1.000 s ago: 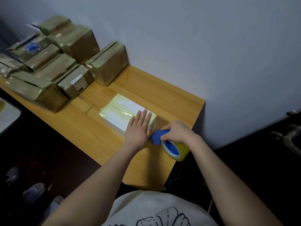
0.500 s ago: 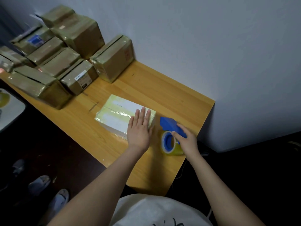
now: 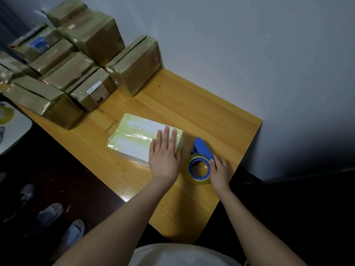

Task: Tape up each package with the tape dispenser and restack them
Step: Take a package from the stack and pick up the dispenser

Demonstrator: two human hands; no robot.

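Wooden table (image 3: 201, 112): taped boxes (image 3: 134, 68), pale package (image 3: 138, 139), tape dispenser (image 3: 199, 164).

Table (image 3: 201, 104): light wooden top with lengthwise grain, its long far edge set against the wall and its right end cut square.
Table surface marks (image 3: 110, 126): short brownish streaks on the left half of the top; nature cannot be told.
Wall (image 3: 249, 45): plain pale grey, unmarked, darkening towards the lower right.
Floor (image 3: 63, 175): dark, with faint scuffs, below the table's near edge.
Shoes (image 3: 51, 211): light grey pairs lying on the floor at lower left, blurred.
Side surface (image 3: 17, 131): white, with a rounded corner, at the left edge.
Yellowish round item (image 3: 6, 115): lies on that white surface, cut off by the frame.
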